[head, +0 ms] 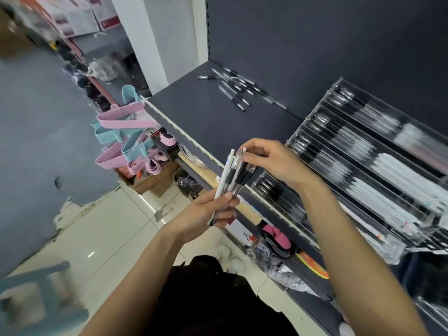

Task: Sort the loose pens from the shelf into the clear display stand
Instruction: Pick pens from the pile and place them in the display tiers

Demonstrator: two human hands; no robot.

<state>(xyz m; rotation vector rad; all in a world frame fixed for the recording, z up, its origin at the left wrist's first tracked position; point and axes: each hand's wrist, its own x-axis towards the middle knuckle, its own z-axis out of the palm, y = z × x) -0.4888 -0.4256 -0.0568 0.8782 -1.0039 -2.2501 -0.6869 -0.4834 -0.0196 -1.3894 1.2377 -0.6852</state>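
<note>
My left hand (206,214) grips the lower end of a bunch of pens (230,177), white and clear with black parts, held in front of the shelf edge. My right hand (271,160) pinches the top ends of the same bunch with thumb and fingers. Several loose clear pens with black grips (238,87) lie scattered at the back left of the dark shelf (206,117). The clear display stand (363,166) sits on the shelf to the right, its long slanted compartments holding rows of black, clear and white pens.
Pink and blue hangers (123,139) hang off the shelf's left end. Lower shelves hold packaged goods and a pink item (276,235). A blue stool (41,301) stands on the tiled floor at lower left. A dark back panel rises behind the shelf.
</note>
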